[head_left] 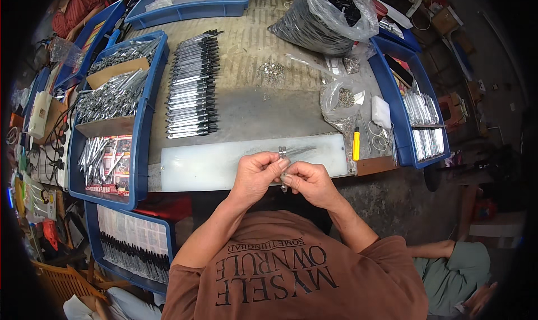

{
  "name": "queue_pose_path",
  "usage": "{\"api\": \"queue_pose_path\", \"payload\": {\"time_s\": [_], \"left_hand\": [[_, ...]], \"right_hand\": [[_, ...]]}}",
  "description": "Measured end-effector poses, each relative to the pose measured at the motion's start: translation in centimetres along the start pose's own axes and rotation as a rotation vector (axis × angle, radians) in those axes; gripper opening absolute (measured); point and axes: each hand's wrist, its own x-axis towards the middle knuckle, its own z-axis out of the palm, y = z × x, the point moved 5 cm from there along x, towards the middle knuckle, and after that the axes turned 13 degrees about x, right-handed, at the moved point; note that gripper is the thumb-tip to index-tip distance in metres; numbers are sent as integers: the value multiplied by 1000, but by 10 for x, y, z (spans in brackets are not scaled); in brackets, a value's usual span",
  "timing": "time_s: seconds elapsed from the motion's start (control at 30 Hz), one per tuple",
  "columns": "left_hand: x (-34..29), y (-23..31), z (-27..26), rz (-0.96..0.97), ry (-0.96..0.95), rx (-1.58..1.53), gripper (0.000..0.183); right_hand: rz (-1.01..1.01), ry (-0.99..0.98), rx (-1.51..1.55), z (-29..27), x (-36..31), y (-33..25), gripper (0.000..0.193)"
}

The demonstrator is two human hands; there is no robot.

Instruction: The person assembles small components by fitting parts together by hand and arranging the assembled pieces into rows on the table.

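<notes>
Over the front edge of a long white board (224, 163), both my hands are pinched together on slim silver metal parts (282, 152), whose ends show above and below the fingers. My left hand (252, 177) grips them from the left, thumb and fingers closed. On the other side my right hand (314, 185) pinches them lower down, its fingertips nearly touching the left thumb. The fingers cover the middle, so the exact kind of part cannot be told. Beyond the board, a neat column of silver rods with black ends (193, 85) lies on the table.
Left stands a blue tray (140, 152) of metal rods; below it, another blue tray (168, 236) holds black-tipped rods. To the right are a yellow-handled screwdriver (356, 145), a bag of small parts (343, 99) and a blue tray (412, 146). A large plastic bag (319, 26) sits farther back.
</notes>
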Motion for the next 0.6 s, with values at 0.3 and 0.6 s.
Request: {"api": "queue_pose_path", "payload": {"time_s": [0.3, 0.6], "left_hand": [[-7, 21, 2, 167, -137, 491, 11], [-6, 14, 6, 93, -214, 571, 10]], "right_hand": [[-266, -95, -346, -18, 12, -42, 14], [-320, -113, -443, -10, 12, -47, 14]]}}
